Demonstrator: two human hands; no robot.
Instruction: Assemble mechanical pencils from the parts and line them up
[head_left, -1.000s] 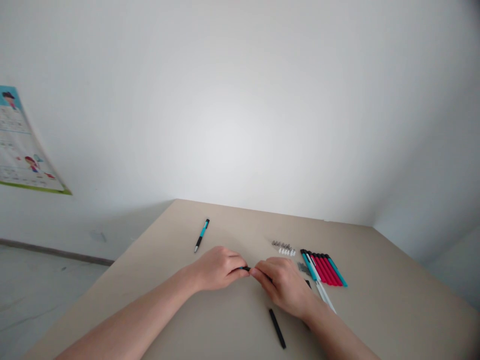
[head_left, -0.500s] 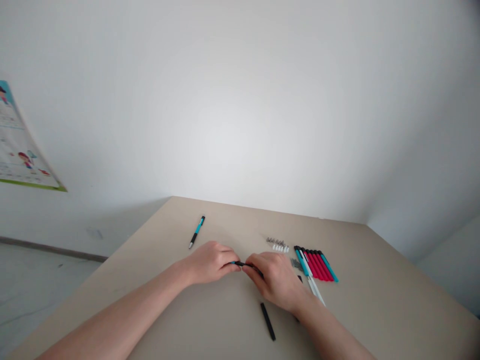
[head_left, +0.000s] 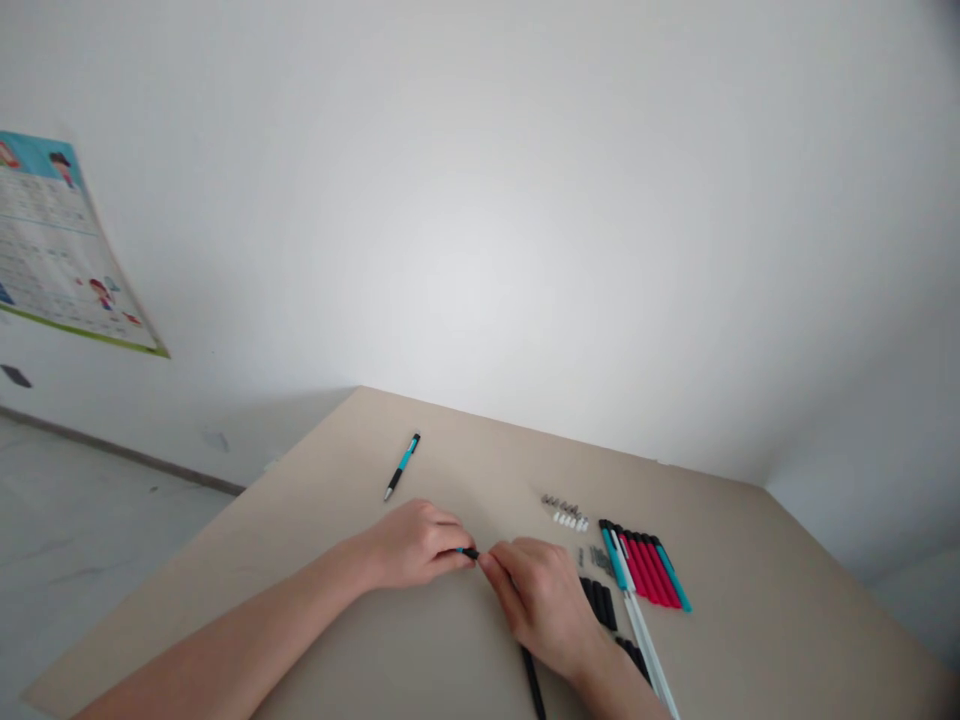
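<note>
My left hand is closed round a blue pen barrel, whose black end sticks out past the fingertips. At that black end, my right hand pinches with thumb and forefinger; its fingers hide what else is in them. A slim black tube lies on the table, partly under my right hand. Beside the right wrist lie short black grips and more black pieces, partly covered by the forearm.
A blue and black pen lies at the back left. To the right are several red barrels, a blue barrel, white refills, small white parts, metal tips and springs. A wall stands behind the table.
The view has shifted, so more of the table's right side shows. Both hands remain together at the pen barrel, with less of its black part showing between them.
</note>
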